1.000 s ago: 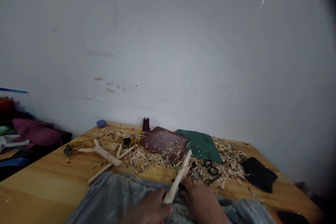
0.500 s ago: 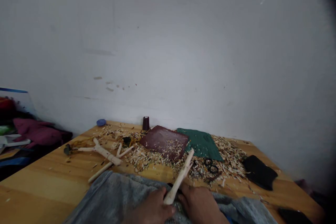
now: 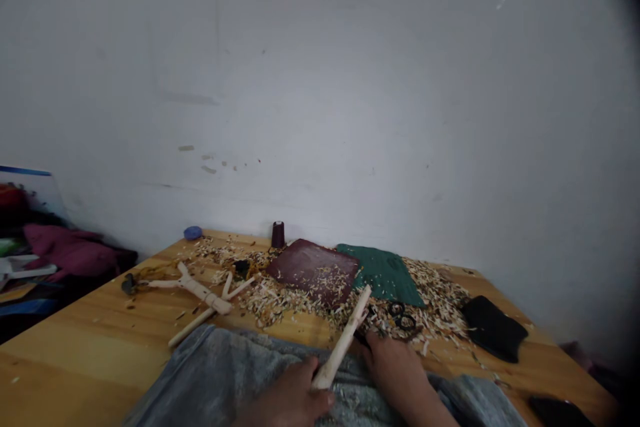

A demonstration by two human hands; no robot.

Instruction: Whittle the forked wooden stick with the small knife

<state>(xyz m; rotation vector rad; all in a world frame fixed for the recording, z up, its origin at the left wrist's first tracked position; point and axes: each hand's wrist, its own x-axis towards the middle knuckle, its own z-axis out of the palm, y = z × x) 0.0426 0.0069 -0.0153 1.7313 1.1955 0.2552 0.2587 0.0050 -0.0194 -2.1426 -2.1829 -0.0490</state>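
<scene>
A pale peeled stick [image 3: 344, 343] slants up and to the right over grey cloth [image 3: 240, 373] at the table's near edge. Its lower end is gripped by my left hand [image 3: 295, 392], with fingers and thumb wrapped round it. My right hand [image 3: 397, 370] is closed just right of the stick, about halfway up. A dark object [image 3: 361, 339], partly hidden, shows between its fingers and the stick; what it is cannot be made out.
Wood shavings [image 3: 443, 293] surround a maroon sheet [image 3: 315, 270] and a green sheet [image 3: 383, 273]. Black-handled scissors [image 3: 403, 317], a forked branch [image 3: 200, 292], a thread cone [image 3: 278, 235], a blue lid [image 3: 193, 233] and a black pad [image 3: 494, 328] lie around the wooden table [image 3: 70, 347].
My right hand has moved up and to the right along the stick, away from my left hand. The left hand and the stick have hardly moved.
</scene>
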